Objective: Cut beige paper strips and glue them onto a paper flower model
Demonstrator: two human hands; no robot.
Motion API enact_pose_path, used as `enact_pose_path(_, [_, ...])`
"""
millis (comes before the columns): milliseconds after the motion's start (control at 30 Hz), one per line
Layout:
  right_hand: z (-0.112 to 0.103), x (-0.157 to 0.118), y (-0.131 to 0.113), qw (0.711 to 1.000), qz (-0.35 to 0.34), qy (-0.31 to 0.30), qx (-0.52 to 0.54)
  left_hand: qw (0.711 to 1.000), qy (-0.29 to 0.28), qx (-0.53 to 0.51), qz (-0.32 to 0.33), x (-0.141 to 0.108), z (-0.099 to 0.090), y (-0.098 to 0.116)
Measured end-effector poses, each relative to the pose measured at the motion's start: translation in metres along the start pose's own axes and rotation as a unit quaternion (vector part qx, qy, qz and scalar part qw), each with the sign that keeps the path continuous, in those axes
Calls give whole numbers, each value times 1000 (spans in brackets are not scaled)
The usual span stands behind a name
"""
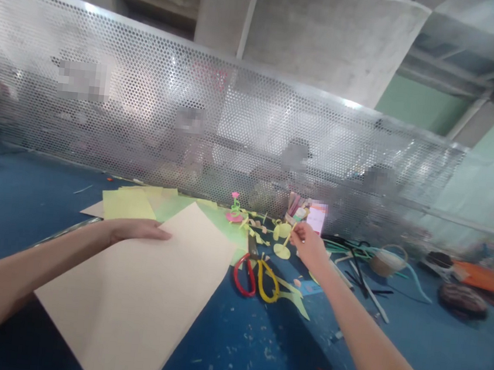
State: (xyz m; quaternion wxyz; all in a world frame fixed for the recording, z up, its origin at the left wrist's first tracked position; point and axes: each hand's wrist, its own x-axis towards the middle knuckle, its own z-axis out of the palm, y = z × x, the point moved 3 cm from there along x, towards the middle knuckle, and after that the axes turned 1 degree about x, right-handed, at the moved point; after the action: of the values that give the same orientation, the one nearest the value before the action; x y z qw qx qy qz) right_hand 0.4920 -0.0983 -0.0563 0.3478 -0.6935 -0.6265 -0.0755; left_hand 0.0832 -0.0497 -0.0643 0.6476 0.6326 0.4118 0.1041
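Note:
My left hand (pixel 147 230) grips a large cream sheet of paper (pixel 147 292) by its upper left edge, thumb on top and the other fingers largely hidden. The sheet is tilted and reaches toward me. Farther right, the fingers of my right hand (pixel 307 245) are pinched on a thin yellow paper strip, close above a round yellow paper piece (pixel 282 251). Between the hands lie scissors (pixel 257 275) with one red and one yellow handle loop; their blades are partly covered. A small pink and green paper flower (pixel 234 208) stands beyond them.
Yellow paper sheets (pixel 128 202) lie behind the cream one. A perforated metal screen (pixel 150 98) borders the table's far side, with people behind it. At right are black and pale strips (pixel 363 274), a small basket (pixel 388 261) and an orange item (pixel 487 278). Paper scraps litter the blue table (pixel 231 336).

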Motion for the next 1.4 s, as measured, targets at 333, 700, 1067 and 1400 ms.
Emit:
enact_pose_path(333, [11,-3,18,998,67,-4,13,1000,-5,9,11,0,3,1])
enact_pose_path(700, [16,-8,18,994,92,-49,-10,1000,-8,-4,10,-3,6,3])
enact_pose_path(1067, [26,-13,2,984,78,-153,-56,1000,-18,18,1,3,-1,-2])
enact_pose_path(1400, [42,-10,13,970,77,-203,-112,999,-17,43,1,2,1,-1])
